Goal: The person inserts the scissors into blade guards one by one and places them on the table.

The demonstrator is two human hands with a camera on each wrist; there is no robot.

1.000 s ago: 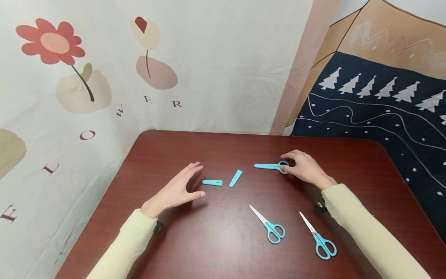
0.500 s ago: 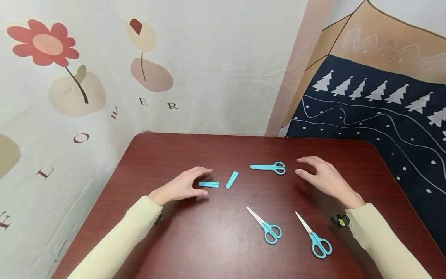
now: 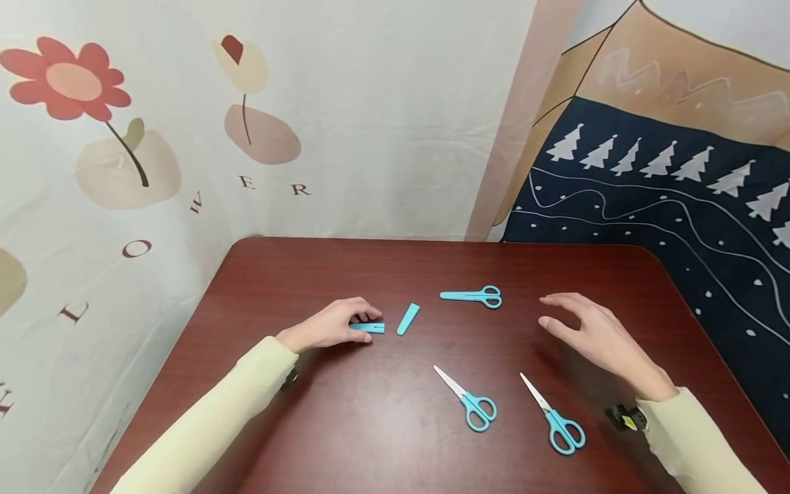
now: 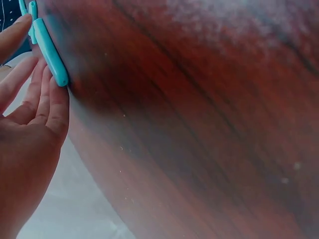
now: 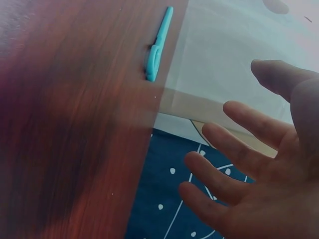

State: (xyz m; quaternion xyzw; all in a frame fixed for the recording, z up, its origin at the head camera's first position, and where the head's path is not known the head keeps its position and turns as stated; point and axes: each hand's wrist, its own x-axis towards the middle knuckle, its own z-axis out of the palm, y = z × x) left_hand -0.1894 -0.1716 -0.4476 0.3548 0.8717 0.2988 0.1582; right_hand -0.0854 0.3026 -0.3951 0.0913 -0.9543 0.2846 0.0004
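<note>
My left hand [image 3: 333, 324] is around a light-blue scissors blade cover [image 3: 370, 328], thumb on the near side and curled fingers on the far side. In the left wrist view, this cover [image 4: 51, 55] lies against the fingers, near the thumb tip. A second blue blade cover [image 3: 408, 319] lies slanted just to the right. Behind it sits a pair of scissors [image 3: 472, 296] with its blades sheathed in a matching cover; the right wrist view also has these scissors [image 5: 158, 47]. My right hand [image 3: 595, 336] hovers right of them, fingers spread and holding nothing.
Two uncovered scissors with blue handles, one pair [image 3: 472, 405] nearer the middle and another pair [image 3: 558, 422] farther right, lie toward the front of the dark red table [image 3: 345, 425]. Printed curtains [image 3: 382, 137] hang right behind the table's back edge.
My right hand has left the sheathed scissors and drawn back to the right. My left hand has moved rightward, its thumb and fingers closing around the left blade cover.
</note>
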